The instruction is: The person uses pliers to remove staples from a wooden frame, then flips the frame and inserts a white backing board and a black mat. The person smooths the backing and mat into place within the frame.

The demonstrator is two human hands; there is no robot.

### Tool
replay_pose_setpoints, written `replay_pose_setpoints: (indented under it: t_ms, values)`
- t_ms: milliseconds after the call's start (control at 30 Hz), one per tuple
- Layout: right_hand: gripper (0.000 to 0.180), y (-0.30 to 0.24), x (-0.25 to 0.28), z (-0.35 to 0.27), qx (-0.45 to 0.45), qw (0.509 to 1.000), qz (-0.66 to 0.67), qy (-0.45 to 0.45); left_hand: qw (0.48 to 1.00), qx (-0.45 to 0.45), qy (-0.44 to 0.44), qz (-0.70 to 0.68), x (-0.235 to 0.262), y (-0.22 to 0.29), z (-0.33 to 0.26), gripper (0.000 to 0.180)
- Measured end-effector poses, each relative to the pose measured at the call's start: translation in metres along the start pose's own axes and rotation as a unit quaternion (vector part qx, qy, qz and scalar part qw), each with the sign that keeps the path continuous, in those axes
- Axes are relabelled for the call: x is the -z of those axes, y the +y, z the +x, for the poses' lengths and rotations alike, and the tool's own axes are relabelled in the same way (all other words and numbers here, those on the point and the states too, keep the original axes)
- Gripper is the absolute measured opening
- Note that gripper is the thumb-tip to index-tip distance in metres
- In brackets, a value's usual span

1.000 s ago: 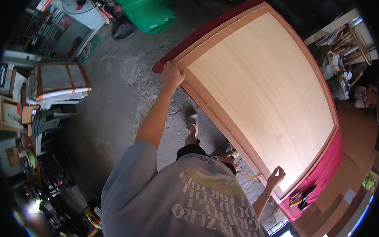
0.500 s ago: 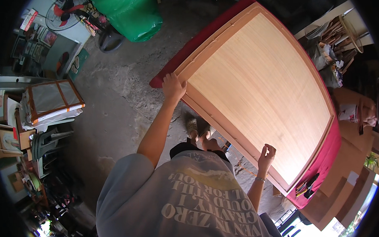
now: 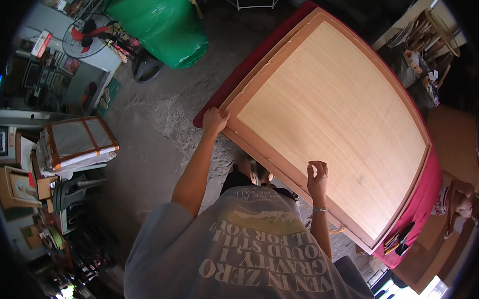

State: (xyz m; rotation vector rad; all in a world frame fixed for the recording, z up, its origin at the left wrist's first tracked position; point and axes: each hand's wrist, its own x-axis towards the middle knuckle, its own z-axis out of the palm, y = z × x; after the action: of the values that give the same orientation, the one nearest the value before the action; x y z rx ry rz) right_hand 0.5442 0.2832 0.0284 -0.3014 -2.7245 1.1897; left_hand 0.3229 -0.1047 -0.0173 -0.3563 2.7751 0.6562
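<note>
A large pale wooden panel (image 3: pixel 328 115) with a brown frame border (image 3: pixel 274 166) lies flat in front of me on a red cloth (image 3: pixel 420 201). Small bumps dot the border. At the panel's left corner, my left hand (image 3: pixel 215 120) is closed over the edge. My right hand (image 3: pixel 317 179) is raised over the near side, thumb and fingers curled together in a pinch. Whatever it may hold is too small to make out. Several hand tools (image 3: pixel 399 240) rest on the cloth beyond the panel's right end.
A green plastic-covered bundle (image 3: pixel 161 33) and a fan (image 3: pixel 85 36) stand at the far left. Wrapped frames (image 3: pixel 81 139) are stacked on the left over chairs. Another person (image 3: pixel 460 202) is at the right near cardboard sheets (image 3: pixel 452 137). A basket of wood scraps (image 3: pixel 430 35) stands far right.
My right hand has moved left along the panel's near side. My left hand stays at the left corner. The view has shifted slightly, and the person at the right shows lower in it.
</note>
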Motion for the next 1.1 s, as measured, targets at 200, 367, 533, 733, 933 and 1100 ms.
replay_pose_setpoints:
  t_ms: [200, 367, 533, 733, 933, 1100]
  values:
    - [0.015, -0.011, -0.035, -0.019, -0.117, 0.991, 0.061, 0.009, 0.993, -0.077, -0.042, -0.073, 0.017, -0.014, 0.008, 0.051]
    - [0.024, -0.017, -0.074, -0.074, -0.380, 0.901, 0.115, 0.174, 0.911, 0.008, -0.197, -0.362, 0.033, -0.017, 0.011, 0.036]
    - [0.030, -0.034, -0.092, -0.099, -0.500, 0.735, 0.308, 0.339, 0.882, 0.050, -0.265, -0.387, 0.046, -0.014, 0.015, 0.029]
    - [0.026, -0.052, -0.094, -0.079, -0.504, 0.652, 0.411, 0.389, 0.868, 0.047, -0.267, -0.416, 0.062, -0.004, 0.014, 0.028]
    - [0.021, -0.044, -0.100, -0.066, -0.425, 0.587, 0.491, 0.484, 0.863, 0.046, -0.305, -0.400, 0.076, 0.001, 0.019, 0.027]
    - [0.022, -0.040, -0.103, -0.068, -0.410, 0.565, 0.517, 0.495, 0.861, 0.035, -0.330, -0.386, 0.079, 0.001, 0.025, 0.027]
